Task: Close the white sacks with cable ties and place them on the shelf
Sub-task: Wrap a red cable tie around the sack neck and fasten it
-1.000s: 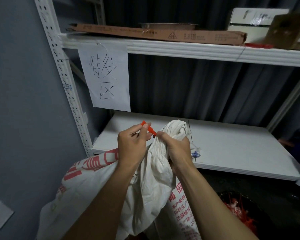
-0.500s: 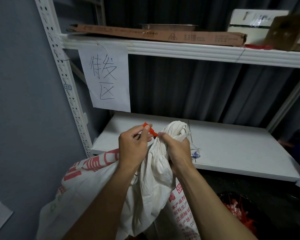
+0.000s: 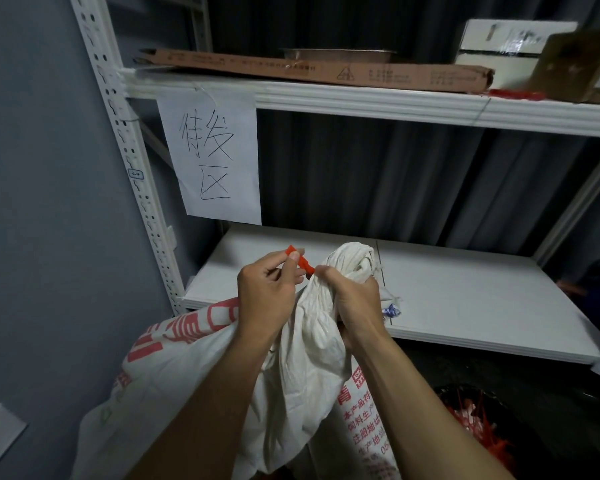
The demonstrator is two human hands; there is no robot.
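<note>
A white sack (image 3: 194, 372) with red print stands in front of the shelf, its mouth bunched into a twisted neck (image 3: 352, 261). My right hand (image 3: 355, 299) grips that neck just below the bunched top. My left hand (image 3: 267, 289) pinches an orange cable tie (image 3: 300, 259) between thumb and fingers, right beside the neck. The tie's far part is hidden behind my hands. The lower white shelf board (image 3: 465, 306) lies just behind the sack.
A paper sign (image 3: 212, 157) with handwriting hangs from the upper shelf (image 3: 378, 105), which carries a flat cardboard box (image 3: 326, 69) and other boxes. The perforated upright (image 3: 132, 161) stands at left. A dark bin with orange ties (image 3: 478, 424) sits at lower right.
Both hands and the sack neck have shifted very slightly; my left hand's fingers have worked along the orange tie. The grip on the neck is unchanged.
</note>
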